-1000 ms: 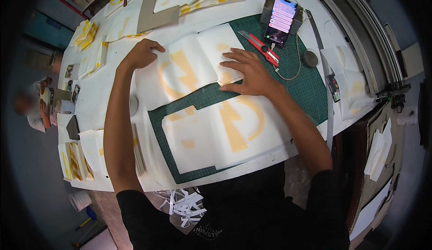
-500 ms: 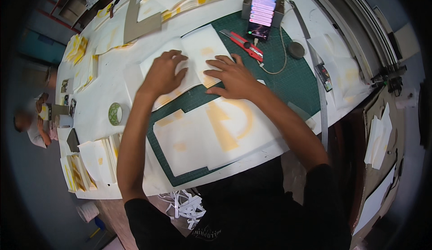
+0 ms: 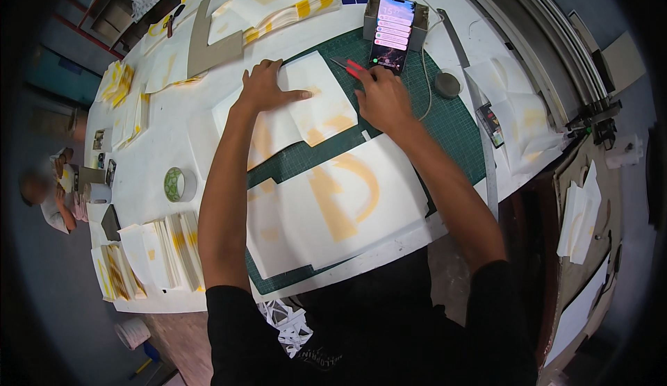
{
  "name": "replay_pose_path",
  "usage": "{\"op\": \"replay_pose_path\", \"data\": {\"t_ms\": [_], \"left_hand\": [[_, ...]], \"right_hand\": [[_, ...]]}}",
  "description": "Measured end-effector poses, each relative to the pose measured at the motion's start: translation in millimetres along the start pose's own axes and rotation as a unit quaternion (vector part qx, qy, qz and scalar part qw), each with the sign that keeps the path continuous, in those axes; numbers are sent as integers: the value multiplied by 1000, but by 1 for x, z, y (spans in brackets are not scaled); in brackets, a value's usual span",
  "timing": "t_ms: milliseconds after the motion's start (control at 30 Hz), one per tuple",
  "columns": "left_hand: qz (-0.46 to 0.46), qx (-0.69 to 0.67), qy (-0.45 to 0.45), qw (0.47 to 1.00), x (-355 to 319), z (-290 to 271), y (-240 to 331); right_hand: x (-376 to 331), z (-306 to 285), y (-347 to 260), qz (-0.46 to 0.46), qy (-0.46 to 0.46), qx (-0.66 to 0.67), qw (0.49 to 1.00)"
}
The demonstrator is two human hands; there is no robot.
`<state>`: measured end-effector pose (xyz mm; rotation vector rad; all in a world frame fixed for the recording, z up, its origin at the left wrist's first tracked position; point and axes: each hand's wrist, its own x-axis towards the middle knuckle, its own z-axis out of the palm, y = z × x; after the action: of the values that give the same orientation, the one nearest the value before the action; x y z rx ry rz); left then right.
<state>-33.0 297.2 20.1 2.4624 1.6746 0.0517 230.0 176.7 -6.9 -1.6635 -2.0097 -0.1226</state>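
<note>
My left hand [image 3: 269,88] presses on a white paper sheet [image 3: 326,97] with pale yellow patches, its thumb stretched out to the right. Over the red utility knife [image 3: 354,68] my right hand [image 3: 383,100] is closed, its fingers around the handle; the blade end points to the far left and most of the handle is hidden. Both lie over a green cutting mat [image 3: 445,132]. Nearer to me, a second white sheet [image 3: 292,209] with yellow shapes lies flat, partly on the mat.
Beyond the knife a lit phone [image 3: 392,35] leans on a grey stand, its cable trailing right. A round dark object [image 3: 447,85] and a long metal ruler [image 3: 490,177] lie right. Leftward are a tape roll [image 3: 179,184], paper stacks [image 3: 167,247] and a grey board frame [image 3: 217,59]. Another person sits far left.
My right hand has left the paper and moved up to the utility knife, closing on it. My left hand has shifted slightly up and right, staying on the sheet.
</note>
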Motion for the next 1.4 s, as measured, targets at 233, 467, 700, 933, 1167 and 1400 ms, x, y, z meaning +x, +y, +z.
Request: {"op": "replay_pose_path", "data": {"t_ms": [233,467,700,933,1167,1400], "left_hand": [[34,-34,27,998,-6,5,-8],[50,-30,155,986,-13,9,-12],[129,-146,320,927,-93,-37,37],[170,-161,88,968,-203,-1,83],[157,-158,97,970,-214,32,82],[160,-163,121,966,-218,30,78]], "right_hand": [[10,17,1,-5,-7,2,1000],[11,13,-5,9,19,52,998],[3,15,-5,-92,18,75,993],[-3,-17,8,-34,152,21,988],[-11,2,-37,-118,25,60,991],[-32,-16,-43,-128,64,141,979]]}}
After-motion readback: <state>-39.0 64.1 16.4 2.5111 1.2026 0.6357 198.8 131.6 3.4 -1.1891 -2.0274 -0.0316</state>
